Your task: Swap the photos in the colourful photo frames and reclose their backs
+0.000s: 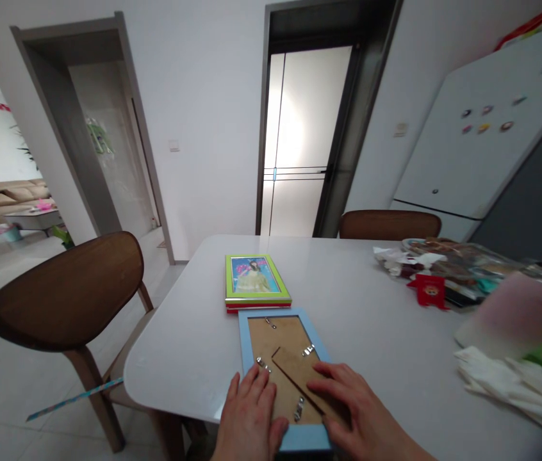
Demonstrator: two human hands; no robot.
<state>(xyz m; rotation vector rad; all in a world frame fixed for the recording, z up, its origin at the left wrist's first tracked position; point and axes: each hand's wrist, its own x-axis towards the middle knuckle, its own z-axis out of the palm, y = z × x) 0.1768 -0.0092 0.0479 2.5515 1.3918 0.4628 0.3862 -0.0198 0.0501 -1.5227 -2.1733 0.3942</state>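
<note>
Both hands closest to me: left hand [250, 410] flat on the left side of a blue frame [305, 438], fingers loosely spread by a metal clip; right hand [355, 400] over the right side of its brown backing board [283, 394], fingers across the slot. Hands apart from each other; can't tell whether the right pinches anything. Frame lies face down at the near edge of the white table [348, 288], four metal clips [298, 408] showing on the back. Just beyond it I get a green frame [257, 298], picture up, on top of something red-edged; can't tell if blue touches that stack. Table's right side: red packet [430, 292], blurry pink container [506, 314], white cloth [511, 384]. Brown chair [69, 291] left, another at the far side. Behind: frosted door [309, 115], white fridge [487, 141] with magnets.
</note>
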